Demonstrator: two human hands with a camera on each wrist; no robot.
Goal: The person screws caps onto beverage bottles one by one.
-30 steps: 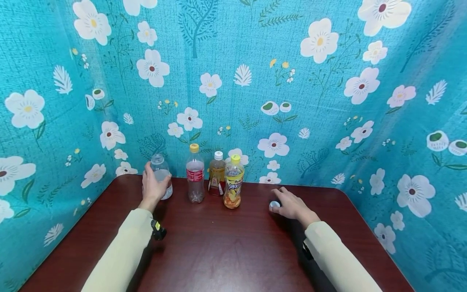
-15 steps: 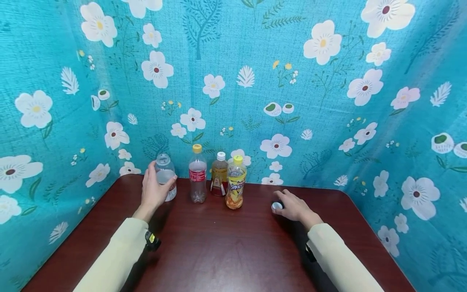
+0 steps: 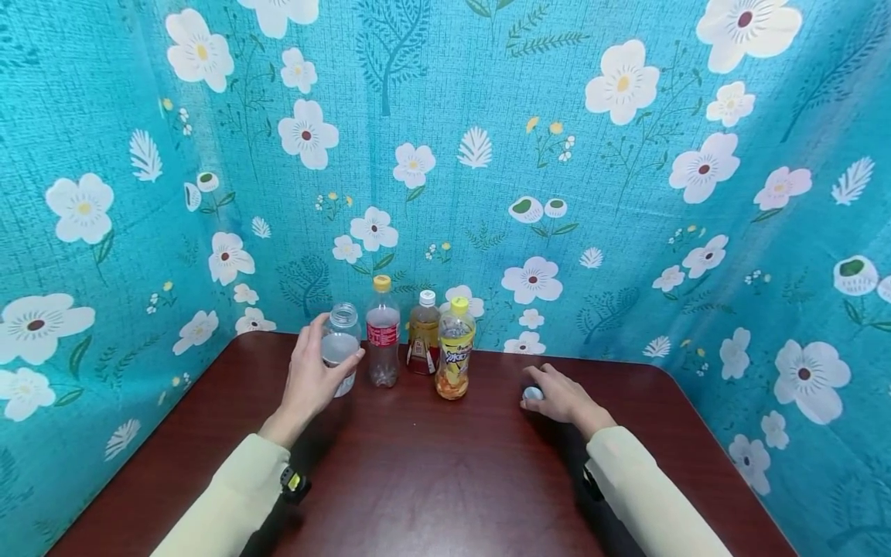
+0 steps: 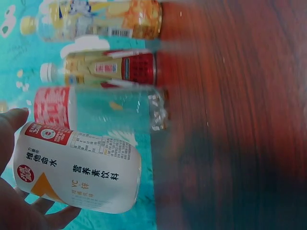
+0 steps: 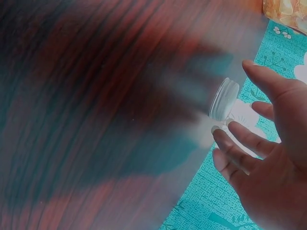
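Observation:
My left hand [image 3: 311, 375] grips a clear, wide-mouthed drink bottle [image 3: 339, 348] with no cap on its neck. In the left wrist view, its white printed label [image 4: 79, 167] faces the camera, and its base shows against the curtain instead of the wood. Just right of it stands a red-labelled soda bottle [image 3: 383, 336] with a yellow cap. On the right side of the table, my right hand [image 3: 557, 394] hovers around a white screw cap [image 3: 532, 393] lying on the wood. The right wrist view shows its fingers spread, with fingertips close beside the cap [image 5: 224, 99].
An amber drink bottle [image 3: 423, 336] with a white cap and a yellow-labelled bottle [image 3: 455, 352] with a yellow cap stand in the row. The dark wooden table [image 3: 445, 480] meets a blue flowered curtain [image 3: 445, 193] at the back and sides.
My left hand has carried the wide-mouthed bottle to the right, up close to the red-labelled soda bottle. The right hand stays by the cap. The head view has shifted slightly.

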